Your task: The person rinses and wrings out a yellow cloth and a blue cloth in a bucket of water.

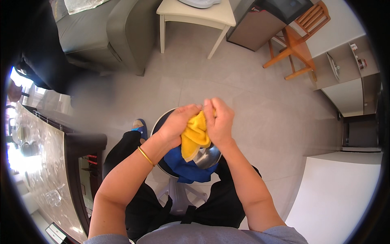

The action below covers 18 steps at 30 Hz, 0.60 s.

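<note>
Two cloths show: one yellow cloth (196,136), bunched and clenched between the left hand (178,122) and the right hand (219,120), and one blue cloth (185,166) lying beneath it. A single steel bowl (208,156) sits on a round stool (162,122) (its contents are hidden). Around stand one white side table (199,18), one wooden chair (298,44) and a grey sofa (105,34).

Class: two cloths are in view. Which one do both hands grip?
The yellow cloth, bunched between left hand and right hand; the blue cloth lies below, unheld.
</note>
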Available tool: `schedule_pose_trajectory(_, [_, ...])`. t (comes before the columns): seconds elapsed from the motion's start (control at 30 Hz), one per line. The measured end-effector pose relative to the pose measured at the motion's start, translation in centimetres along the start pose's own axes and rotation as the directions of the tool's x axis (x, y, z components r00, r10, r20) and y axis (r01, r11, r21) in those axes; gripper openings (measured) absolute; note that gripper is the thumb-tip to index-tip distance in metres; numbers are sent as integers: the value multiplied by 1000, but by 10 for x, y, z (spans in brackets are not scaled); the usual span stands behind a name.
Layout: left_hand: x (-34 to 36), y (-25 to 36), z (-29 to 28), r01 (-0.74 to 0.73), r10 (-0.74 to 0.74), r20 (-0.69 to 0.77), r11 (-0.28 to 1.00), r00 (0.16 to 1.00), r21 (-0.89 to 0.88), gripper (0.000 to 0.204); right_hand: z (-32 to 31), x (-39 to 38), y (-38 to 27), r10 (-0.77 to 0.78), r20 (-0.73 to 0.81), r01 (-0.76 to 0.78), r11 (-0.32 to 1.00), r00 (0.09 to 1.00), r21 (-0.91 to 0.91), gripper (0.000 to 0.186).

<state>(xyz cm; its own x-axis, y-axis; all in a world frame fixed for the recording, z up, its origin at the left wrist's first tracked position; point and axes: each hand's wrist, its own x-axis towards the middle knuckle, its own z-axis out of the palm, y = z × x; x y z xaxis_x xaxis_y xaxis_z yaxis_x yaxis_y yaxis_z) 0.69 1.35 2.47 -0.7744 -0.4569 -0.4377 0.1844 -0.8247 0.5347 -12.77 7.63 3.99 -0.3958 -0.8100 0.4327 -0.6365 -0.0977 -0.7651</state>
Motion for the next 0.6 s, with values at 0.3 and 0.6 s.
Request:
schedule_pose_trajectory(0.3, [1,9,-13,-22,64,-311,990,948,137,24,23,-29,-43,-352,228,345,936,908,73,24])
schedule_pose_trajectory(0.6, [-1,-11,-3,37,-52,98,988,994,152,25,-7,6,2,59,-18,-60,996,998,-61,27])
